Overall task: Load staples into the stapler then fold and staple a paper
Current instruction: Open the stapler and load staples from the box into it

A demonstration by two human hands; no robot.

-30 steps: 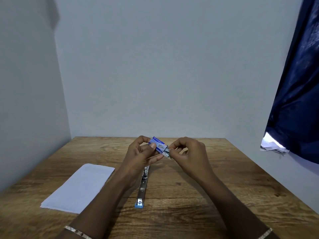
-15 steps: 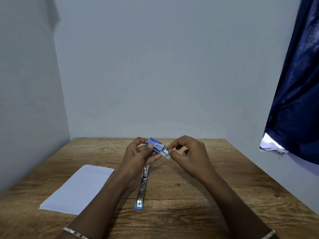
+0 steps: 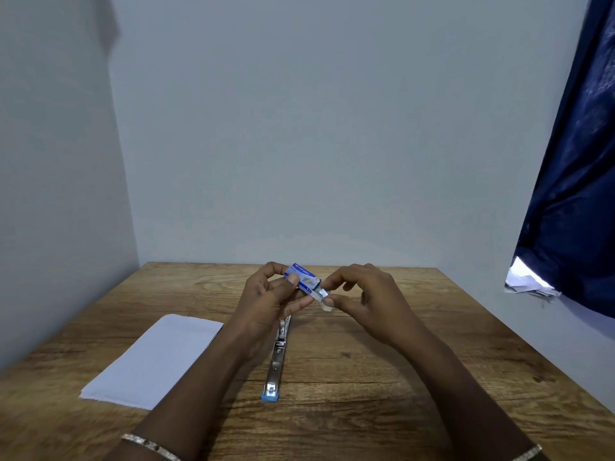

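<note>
My left hand point(image 3: 266, 304) holds a small blue staple box point(image 3: 303, 277) above the middle of the wooden table point(image 3: 366, 394). The box's white inner tray point(image 3: 320, 294) sticks out to the right. The thumb and forefinger of my right hand point(image 3: 369, 304) pinch at the tray's open end, where grey staples show. Below my hands the stapler point(image 3: 278, 357) lies flat and opened out, its metal staple channel facing up and its blue end toward me. A white sheet of paper point(image 3: 153, 361) lies flat to the left of it.
Grey walls close the table at the back and on the left. A dark blue curtain point(image 3: 572, 181) hangs at the right, with a bright gap and papers point(image 3: 529, 284) beneath it.
The box has tilted slightly and its white tray has slid further out to the right. My right fingers have shifted along the tray's end.
</note>
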